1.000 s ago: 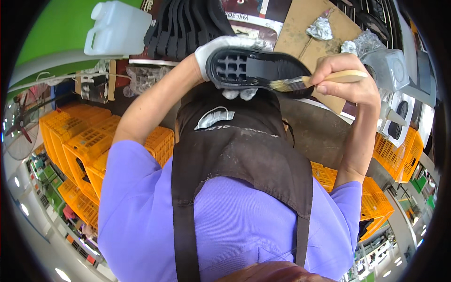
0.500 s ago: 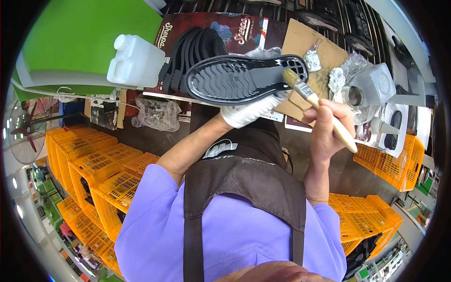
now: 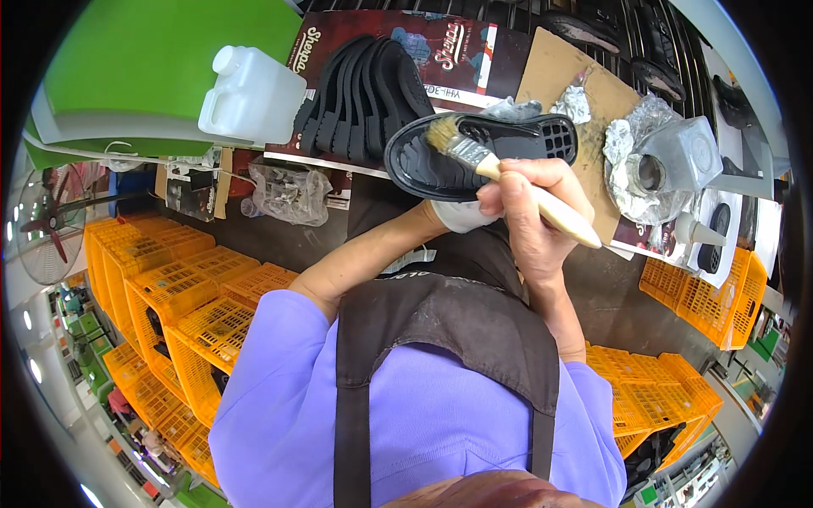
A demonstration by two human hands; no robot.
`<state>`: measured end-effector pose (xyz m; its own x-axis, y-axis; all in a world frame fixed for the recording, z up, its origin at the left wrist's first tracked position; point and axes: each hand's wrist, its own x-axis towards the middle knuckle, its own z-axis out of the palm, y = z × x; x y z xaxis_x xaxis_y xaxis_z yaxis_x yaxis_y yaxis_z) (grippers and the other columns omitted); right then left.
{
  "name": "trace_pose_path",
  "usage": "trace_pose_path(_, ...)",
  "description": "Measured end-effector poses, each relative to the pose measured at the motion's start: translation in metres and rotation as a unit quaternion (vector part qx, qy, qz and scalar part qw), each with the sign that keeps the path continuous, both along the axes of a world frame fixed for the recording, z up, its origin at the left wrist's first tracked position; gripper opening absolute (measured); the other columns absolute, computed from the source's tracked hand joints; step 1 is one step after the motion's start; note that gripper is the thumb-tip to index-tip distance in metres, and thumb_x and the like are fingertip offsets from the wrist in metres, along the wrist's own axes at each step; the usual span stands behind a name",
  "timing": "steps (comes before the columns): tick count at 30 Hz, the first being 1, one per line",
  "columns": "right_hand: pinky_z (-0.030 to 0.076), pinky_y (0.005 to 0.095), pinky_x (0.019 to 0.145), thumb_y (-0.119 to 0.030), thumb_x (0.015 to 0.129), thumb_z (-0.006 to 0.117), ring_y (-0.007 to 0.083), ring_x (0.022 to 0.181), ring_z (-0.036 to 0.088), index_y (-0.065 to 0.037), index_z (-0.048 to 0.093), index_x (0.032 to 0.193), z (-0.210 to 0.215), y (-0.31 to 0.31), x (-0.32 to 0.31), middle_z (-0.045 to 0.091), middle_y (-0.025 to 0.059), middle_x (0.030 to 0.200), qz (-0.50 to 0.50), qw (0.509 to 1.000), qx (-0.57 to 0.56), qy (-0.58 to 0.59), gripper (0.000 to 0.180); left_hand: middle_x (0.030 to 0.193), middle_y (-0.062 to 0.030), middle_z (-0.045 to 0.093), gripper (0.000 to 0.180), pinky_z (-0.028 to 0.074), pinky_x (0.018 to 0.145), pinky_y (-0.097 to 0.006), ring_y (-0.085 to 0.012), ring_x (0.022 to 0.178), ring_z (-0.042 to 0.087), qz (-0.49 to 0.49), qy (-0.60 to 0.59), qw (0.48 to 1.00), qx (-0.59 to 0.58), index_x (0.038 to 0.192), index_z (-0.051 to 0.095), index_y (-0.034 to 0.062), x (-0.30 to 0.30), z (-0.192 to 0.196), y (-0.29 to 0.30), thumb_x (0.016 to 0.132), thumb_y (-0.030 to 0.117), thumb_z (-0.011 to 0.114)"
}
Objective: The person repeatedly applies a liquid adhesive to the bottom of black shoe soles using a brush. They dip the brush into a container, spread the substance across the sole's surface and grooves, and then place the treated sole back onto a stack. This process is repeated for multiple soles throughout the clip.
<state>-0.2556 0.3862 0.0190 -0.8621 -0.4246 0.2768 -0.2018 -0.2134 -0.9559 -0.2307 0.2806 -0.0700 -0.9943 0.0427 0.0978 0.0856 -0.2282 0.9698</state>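
My left hand point(image 3: 461, 217), in a white glove, holds a black shoe sole point(image 3: 518, 134) from beneath. The sole's patterned inner side faces up and looks wet and shiny. Glove fingertips show along the sole's far edge; the rest of that hand is hidden under it. My bare right hand point(image 3: 542, 199) is closed round the pale handle of a paintbrush point(image 3: 468, 152). The bristles touch the sole towards its broad left end. Just left of the sole, several black soles point(image 3: 360, 102) stand in a row on a printed cardboard sheet point(image 3: 461, 51).
A white jug point(image 3: 254, 97) stands at left. On the right are a brown cardboard point(image 3: 538, 72), crumpled foil point(image 3: 572, 103) and a clear plastic container point(image 3: 693, 154) lying among plastic wrap. Orange crates point(image 3: 199, 296) are stacked left and right; a fan point(image 3: 52, 224) stands far left.
The brush has moved left, from the sole's narrow, grid-patterned end to its broad end. My left hand and the sole have shifted right and slightly nearer, with the sole tilted more.
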Motion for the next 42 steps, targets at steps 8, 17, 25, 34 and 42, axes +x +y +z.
trace_pose_path(8, 0.047, 0.0210, 0.050, -0.001, 0.078, 0.065, 0.0112, 0.055, 0.059, 0.005, 0.066, 0.077, 0.011, -0.009, -0.014, 0.063, 0.0100, 0.074, 0.103, 0.994, 0.037, 0.023, 0.006, 0.072, 0.0026, 0.050, 0.008, 0.043, 0.061, -0.027, -0.0100, 0.069, 0.051, -0.019, 0.042, 0.998, -0.035, 0.080, 0.053, 0.0100, 0.001, -0.008, -0.002, 0.084, 0.016, 0.056)
trace_pose_path(17, 0.050, 0.0199, 0.054, -0.013, 0.080, 0.067, 0.0093, 0.062, 0.060, 0.003, 0.063, 0.084, 0.027, -0.004, -0.070, 0.063, 0.0064, 0.075, 0.305, 0.941, 0.126, -0.073, 0.017, 0.084, -0.0040, 0.053, 0.033, 0.046, 0.069, -0.029, -0.0173, 0.080, 0.053, -0.004, 0.090, 0.991, -0.102, 0.095, 0.055, 0.0076, 0.006, 0.024, -0.005, 0.070, 0.020, 0.073)
trace_pose_path(25, 0.048, 0.0201, 0.047, -0.023, 0.077, 0.071, 0.0107, 0.055, 0.060, 0.002, 0.062, 0.083, 0.020, -0.008, -0.097, 0.063, 0.0085, 0.068, 0.353, 0.913, 0.188, -0.083, 0.027, 0.100, -0.0061, 0.055, 0.049, 0.048, 0.079, -0.028, -0.0145, 0.091, 0.055, -0.177, 0.019, 0.980, -0.085, 0.110, 0.049, 0.0020, 0.010, 0.022, -0.025, 0.070, 0.015, 0.075)
trace_pose_path(34, 0.045, 0.0197, 0.049, -0.018, 0.077, 0.069, 0.0090, 0.057, 0.057, 0.001, 0.064, 0.082, 0.020, 0.023, -0.116, 0.061, 0.0044, 0.066, 0.383, 0.904, 0.173, -0.074, 0.021, 0.112, -0.0069, 0.056, 0.048, 0.040, 0.093, -0.028, -0.0143, 0.104, 0.051, -0.131, -0.092, 0.980, 0.118, 0.125, 0.044, -0.0010, 0.017, 0.016, -0.052, 0.085, 0.018, 0.061)
trace_pose_path(42, 0.047, 0.0308, 0.063, -0.004, 0.076, 0.065, 0.0212, 0.071, 0.058, -0.007, 0.064, 0.092, -0.006, 0.012, -0.095, 0.057, 0.0074, 0.077, 0.158, 0.906, 0.200, 0.337, 0.017, 0.113, -0.0235, 0.054, 0.063, 0.050, 0.082, -0.042, -0.0312, 0.098, 0.058, -0.060, -0.125, 0.910, 0.391, 0.129, 0.038, -0.0027, 0.030, 0.002, -0.060, 0.092, 0.048, 0.029)
